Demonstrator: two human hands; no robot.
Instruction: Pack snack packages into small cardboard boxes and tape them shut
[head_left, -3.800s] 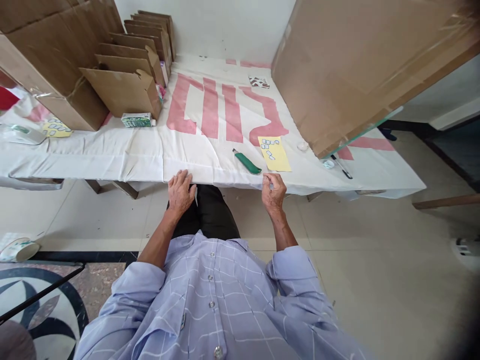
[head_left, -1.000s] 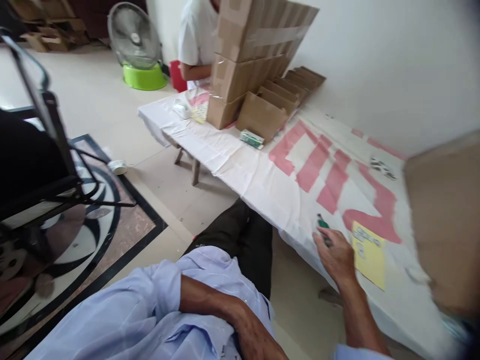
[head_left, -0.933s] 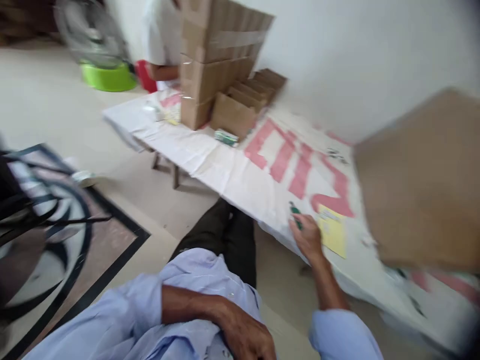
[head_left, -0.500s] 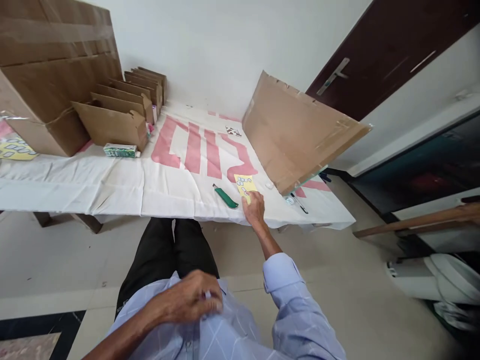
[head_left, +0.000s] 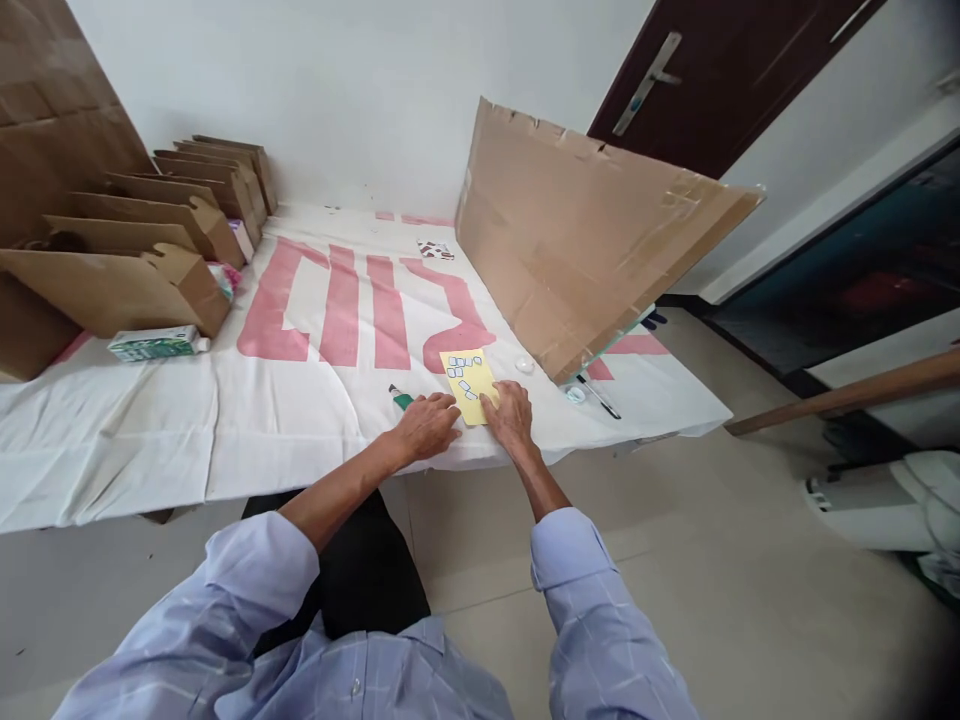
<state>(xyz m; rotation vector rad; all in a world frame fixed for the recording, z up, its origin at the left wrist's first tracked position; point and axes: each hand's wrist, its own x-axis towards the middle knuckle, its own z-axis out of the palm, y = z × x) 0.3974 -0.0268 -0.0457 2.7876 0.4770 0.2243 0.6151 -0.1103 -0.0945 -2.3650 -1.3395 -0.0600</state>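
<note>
A yellow card (head_left: 471, 388) with small blue-outlined white pieces on it lies near the table's front edge. My right hand (head_left: 511, 415) grips its right edge, thumb on top and fingers along the side. From the left, my left hand (head_left: 430, 428) reaches to the card's lower left edge, fingers stretched forward and holding nothing that I can see. Under that hand lies a green utility knife (head_left: 401, 398); only its tip end shows, the rest being covered.
A large cardboard sheet (head_left: 585, 240) leans at the right, with a pen (head_left: 600, 398) and a small clear round piece (head_left: 524, 366) near its base. Several open cardboard boxes (head_left: 112, 285) and a green-white carton (head_left: 156, 343) stand left. A patterned card (head_left: 436, 250) lies further back.
My left hand has moved from in front of my belly up to the table beside the card, now covering most of the knife. My right hand stays at the card. The view has shifted closer.
</note>
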